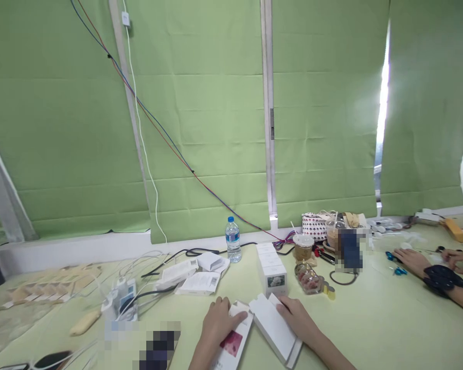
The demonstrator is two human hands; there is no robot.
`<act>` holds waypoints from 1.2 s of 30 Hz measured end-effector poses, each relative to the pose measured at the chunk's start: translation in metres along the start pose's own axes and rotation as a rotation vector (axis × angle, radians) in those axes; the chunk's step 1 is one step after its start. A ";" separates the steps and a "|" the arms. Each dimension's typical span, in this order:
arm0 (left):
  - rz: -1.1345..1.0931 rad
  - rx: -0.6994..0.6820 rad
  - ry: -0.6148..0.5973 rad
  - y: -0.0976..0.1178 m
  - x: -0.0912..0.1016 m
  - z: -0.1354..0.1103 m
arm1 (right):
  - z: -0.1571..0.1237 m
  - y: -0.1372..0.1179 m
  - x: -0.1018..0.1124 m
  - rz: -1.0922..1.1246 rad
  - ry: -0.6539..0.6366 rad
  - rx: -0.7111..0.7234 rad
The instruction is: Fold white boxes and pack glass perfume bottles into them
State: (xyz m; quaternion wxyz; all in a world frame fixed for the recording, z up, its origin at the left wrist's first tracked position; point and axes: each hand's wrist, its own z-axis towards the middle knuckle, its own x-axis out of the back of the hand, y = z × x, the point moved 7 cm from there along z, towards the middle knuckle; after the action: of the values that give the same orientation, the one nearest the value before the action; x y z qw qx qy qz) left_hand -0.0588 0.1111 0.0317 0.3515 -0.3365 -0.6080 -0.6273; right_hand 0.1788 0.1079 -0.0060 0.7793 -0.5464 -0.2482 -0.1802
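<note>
My left hand (216,324) lies curled over a flat white box with a pink picture (234,343) on the pale green table (370,324). Beside it my right hand (298,318) rests fingers-down on a longer white carton (273,329) with its end flap open. The two boxes touch near their far ends. Just beyond them stands a stack of small white boxes (272,268).
A water bottle (233,239), loose white boxes (200,280), chargers and cables (125,298) sit at the left and back. Cups, a jar (307,277) and a patterned basket (315,225) stand at the right. Another person's hands (411,259) work at the far right.
</note>
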 end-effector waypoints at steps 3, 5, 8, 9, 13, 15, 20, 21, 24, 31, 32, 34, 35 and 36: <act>0.042 0.007 -0.046 0.000 0.000 -0.002 | -0.001 -0.004 0.001 -0.001 -0.012 0.014; 0.053 0.021 -0.068 -0.002 -0.002 -0.001 | -0.001 -0.006 0.002 0.000 -0.017 0.025; 0.056 0.037 -0.087 -0.006 -0.005 0.001 | -0.003 -0.009 0.004 0.003 -0.007 0.038; 0.053 0.037 -0.091 -0.007 -0.006 0.002 | -0.003 -0.008 0.004 0.004 0.001 0.040; 0.036 0.018 -0.090 -0.008 -0.008 0.006 | -0.001 -0.003 0.005 0.020 0.051 0.020; 0.028 0.001 -0.085 -0.007 -0.008 0.007 | -0.001 0.002 0.009 0.028 0.113 -0.007; 0.018 -0.031 -0.089 -0.004 -0.010 0.006 | -0.005 0.017 0.044 0.048 0.406 -0.103; 0.021 -0.028 -0.093 -0.004 -0.011 0.005 | -0.007 0.020 0.052 0.057 0.467 -0.121; 0.030 0.001 -0.104 -0.005 -0.010 0.003 | -0.011 0.025 0.065 0.095 0.592 -0.146; 0.041 0.111 -0.076 -0.010 0.000 0.002 | -0.016 0.022 0.055 0.179 0.637 -0.110; 0.042 0.125 -0.080 -0.012 0.001 0.003 | -0.016 0.023 0.054 0.182 0.636 -0.113; 0.042 0.142 -0.091 -0.015 0.002 0.002 | -0.014 0.026 0.053 0.178 0.615 -0.121; 0.042 0.144 -0.100 -0.017 0.002 0.002 | -0.012 0.027 0.052 0.170 0.595 -0.123; 0.039 0.139 -0.112 -0.018 0.002 0.001 | -0.010 0.028 0.050 0.158 0.568 -0.124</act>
State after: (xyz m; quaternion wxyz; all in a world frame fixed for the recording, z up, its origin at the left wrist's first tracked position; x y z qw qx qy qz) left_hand -0.0753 0.1124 0.0241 0.3515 -0.3576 -0.6621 -0.5569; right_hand 0.2369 0.1072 -0.0005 0.7944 -0.5382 0.0345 -0.2793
